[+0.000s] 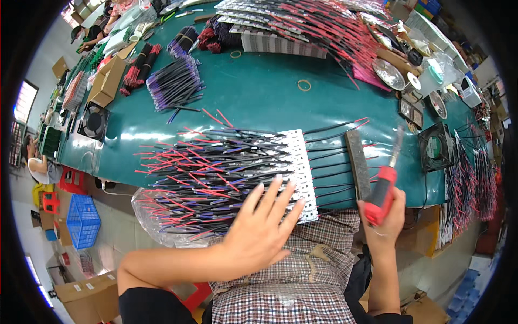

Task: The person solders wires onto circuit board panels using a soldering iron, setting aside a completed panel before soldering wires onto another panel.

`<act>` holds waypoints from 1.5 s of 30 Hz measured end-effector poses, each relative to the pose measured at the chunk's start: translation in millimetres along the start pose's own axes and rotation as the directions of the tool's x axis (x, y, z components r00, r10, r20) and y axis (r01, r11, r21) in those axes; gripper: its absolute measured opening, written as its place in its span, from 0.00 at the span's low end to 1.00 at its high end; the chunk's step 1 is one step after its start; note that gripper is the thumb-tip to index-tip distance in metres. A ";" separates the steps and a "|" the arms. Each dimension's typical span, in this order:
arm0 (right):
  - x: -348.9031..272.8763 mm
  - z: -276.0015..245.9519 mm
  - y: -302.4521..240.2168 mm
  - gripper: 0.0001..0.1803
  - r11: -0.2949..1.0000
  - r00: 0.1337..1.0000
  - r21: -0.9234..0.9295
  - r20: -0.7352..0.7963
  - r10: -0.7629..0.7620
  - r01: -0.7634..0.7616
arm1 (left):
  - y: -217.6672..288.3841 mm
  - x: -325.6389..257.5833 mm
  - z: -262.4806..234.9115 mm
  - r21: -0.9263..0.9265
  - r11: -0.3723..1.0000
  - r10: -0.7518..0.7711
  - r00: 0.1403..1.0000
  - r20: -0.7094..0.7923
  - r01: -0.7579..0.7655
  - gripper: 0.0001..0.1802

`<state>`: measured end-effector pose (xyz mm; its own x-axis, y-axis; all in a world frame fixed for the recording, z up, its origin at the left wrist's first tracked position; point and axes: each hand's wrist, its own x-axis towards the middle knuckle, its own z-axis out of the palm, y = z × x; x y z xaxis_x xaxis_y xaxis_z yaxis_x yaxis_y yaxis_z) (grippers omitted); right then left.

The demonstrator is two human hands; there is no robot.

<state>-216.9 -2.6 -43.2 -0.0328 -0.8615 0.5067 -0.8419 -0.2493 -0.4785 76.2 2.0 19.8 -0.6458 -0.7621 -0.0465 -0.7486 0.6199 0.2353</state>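
Two hands work here: the left hand [259,229], fingers spread, lies over the near side of the wires [205,175] and white strips [298,154]; the right hand [391,218] clamps a red-handled tool [382,194], its tip best kept clear of the fingers

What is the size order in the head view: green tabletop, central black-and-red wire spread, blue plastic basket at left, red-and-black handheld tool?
1. Green tabletop
2. Wire spread
3. Basket, tool: too alike to rank
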 end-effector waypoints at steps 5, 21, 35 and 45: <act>18.7 43.3 3.3 0.33 0.996 0.999 -0.089 -0.028 0.021 -0.023 | -12.3 -6.3 67.0 0.225 0.974 0.047 0.968 -0.247 0.010 0.36; 35.1 9.9 58.6 0.27 0.966 0.935 0.050 -0.241 0.259 -0.255 | -68.7 -1.5 -106.8 0.150 0.982 0.013 0.744 -0.668 0.117 0.19; 123.4 -86.4 -76.2 0.17 0.519 0.902 0.755 -0.423 -0.083 0.402 | -9.8 13.4 -170.7 -0.733 0.674 -0.209 0.976 -0.066 0.095 0.19; 48.7 -40.2 -81.9 0.31 -0.332 0.941 0.911 0.305 0.147 -0.244 | -24.1 58.1 -89.4 -0.978 -0.089 -0.329 0.932 -0.151 -0.190 0.20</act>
<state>-171.1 -6.4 49.6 0.0095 -0.9823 0.1871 0.7784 -0.1103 -0.6181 70.2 -73.9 98.2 -0.3331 -0.9425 0.0262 0.3368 -0.0930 0.9370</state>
